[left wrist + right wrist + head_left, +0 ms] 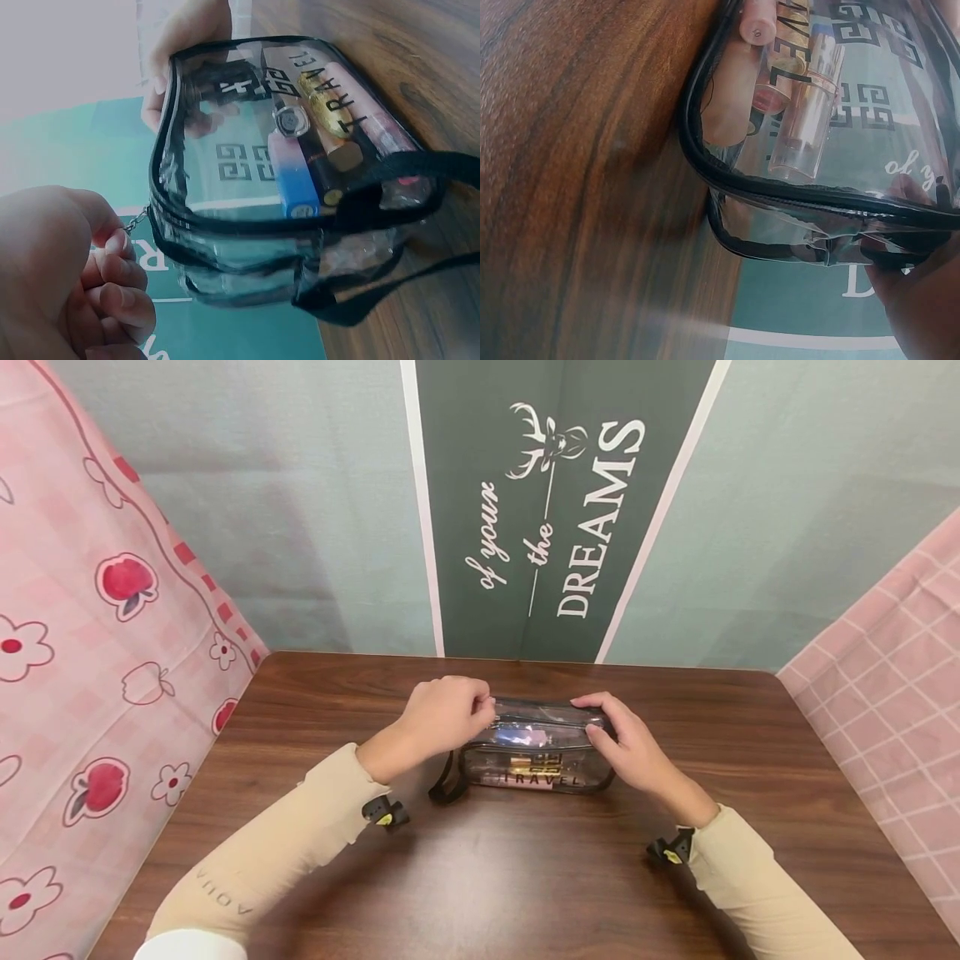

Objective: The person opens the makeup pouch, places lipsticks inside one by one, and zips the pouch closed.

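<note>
A clear travel pouch (pixel 487 768) with black piping and the word TRAVEL stands on the table. Its small metal zipper pull (pixel 136 220) is pinched between the thumb and finger of my left hand (pixel 450 714), at the pouch's left end. My right hand (pixel 633 743) grips the top of the right end, thumb on the near side and fingers behind. Through the plastic show several cosmetics: a pink-and-blue tube (pixel 289 169), a gold item (pixel 324 109), a long pink tube (pixel 367 112) and a clear-capped tube (pixel 804 135). The zipper track is mostly hidden.
A black strap loop (pixel 447 789) hangs from the pouch's left end onto the brown wooden table (pixel 480 877). Behind the table hangs a green cloth (pixel 495 618) with white lettering. Pink patterned cloths flank both sides. Both wrists carry black camera straps (pixel 386 812).
</note>
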Motion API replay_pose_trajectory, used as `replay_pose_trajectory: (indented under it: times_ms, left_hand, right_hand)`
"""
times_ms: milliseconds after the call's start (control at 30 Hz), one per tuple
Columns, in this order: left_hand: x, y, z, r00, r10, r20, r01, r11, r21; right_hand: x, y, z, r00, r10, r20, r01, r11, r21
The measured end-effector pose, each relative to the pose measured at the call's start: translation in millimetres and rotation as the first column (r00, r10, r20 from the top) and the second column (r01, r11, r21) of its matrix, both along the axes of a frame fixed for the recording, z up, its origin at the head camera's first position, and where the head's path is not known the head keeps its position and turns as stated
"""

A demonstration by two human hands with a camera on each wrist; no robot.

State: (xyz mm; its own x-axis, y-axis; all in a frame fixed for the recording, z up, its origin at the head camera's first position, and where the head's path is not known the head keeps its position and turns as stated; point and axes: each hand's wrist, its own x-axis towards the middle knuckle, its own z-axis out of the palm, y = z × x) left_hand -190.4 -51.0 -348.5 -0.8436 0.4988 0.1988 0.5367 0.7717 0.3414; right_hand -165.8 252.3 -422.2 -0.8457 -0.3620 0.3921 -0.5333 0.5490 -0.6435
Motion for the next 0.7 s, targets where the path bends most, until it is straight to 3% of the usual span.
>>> replay_pose_trajectory:
  times_ms: [400, 700]
  left_hand:
    - [1.4, -22.4, -10.8, 0.998, 0.052, 0.048, -0.054, 0.998, 0.028]
    - [4.7, -33.4, -28.1, 0.994, 0.090, 0.066, -0.098, 0.985, 0.139]
  right_hand:
    - [1.3, -0.5, 0.6, 1.000, -0.001, -0.002, 0.001, 1.000, -0.009]
    - [0.7, -0.6, -0.2, 1.000, 0.009, 0.003, -0.009, 1.000, -0.013]
